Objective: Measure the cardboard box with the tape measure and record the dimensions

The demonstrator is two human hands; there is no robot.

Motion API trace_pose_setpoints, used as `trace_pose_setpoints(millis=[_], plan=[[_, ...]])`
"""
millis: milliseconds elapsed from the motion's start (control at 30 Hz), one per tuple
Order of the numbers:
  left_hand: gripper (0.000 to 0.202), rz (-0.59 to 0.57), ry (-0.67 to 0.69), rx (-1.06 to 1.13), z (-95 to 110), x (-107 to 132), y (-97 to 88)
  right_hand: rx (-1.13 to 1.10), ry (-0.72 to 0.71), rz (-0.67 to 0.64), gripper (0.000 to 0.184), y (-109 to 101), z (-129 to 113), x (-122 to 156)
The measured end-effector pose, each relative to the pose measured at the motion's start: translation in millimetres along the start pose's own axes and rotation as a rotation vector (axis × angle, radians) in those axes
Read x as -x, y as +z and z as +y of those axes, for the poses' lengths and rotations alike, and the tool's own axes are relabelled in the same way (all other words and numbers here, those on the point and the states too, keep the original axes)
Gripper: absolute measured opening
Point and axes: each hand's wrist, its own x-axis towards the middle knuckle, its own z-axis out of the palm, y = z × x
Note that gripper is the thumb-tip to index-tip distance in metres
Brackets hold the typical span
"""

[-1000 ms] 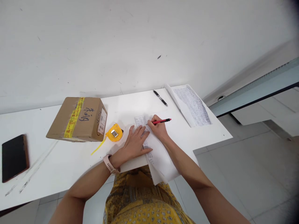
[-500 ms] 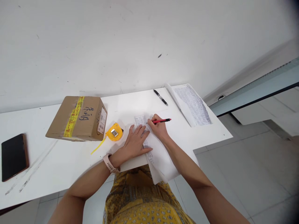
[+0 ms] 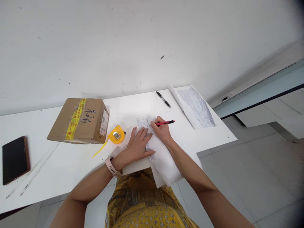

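Pinched in right hand (image 3: 162, 131): red pen (image 3: 165, 123), tip down on printed sheet (image 3: 163, 158), which overhangs near edge of white table (image 3: 59, 164). Spread flat on same sheet, just beside right: left hand (image 3: 139, 145). Left of it, yellow tape measure (image 3: 116, 135) beside cardboard box (image 3: 79, 120). Farther back, black pen (image 3: 163, 99) and second sheet (image 3: 196, 107). Far left, phone (image 3: 14, 159).

The left hand (image 3: 139, 144) lies flat; the right hand (image 3: 162, 131) pinches.

A single head-worn camera looks steeply down and forward over a white tabletop (image 3: 59, 164) toward a wall (image 3: 142, 41), hands close at frame centre.
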Motion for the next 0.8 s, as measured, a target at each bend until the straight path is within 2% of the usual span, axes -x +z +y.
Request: trace_pose_setpoints(millis=[667, 800], plan=[[0.076, 0.053, 0.020, 0.077, -2.7, 1.2, 4.6, 0.006, 0.014, 0.010, 0.029, -0.4, -0.1, 0.8], [0.076, 0.042, 0.019, 0.045, -3.8, -1.8, 4.7, 0.024, -0.003, 0.122, 0.030, -2.0, -1.7, 1.0]])
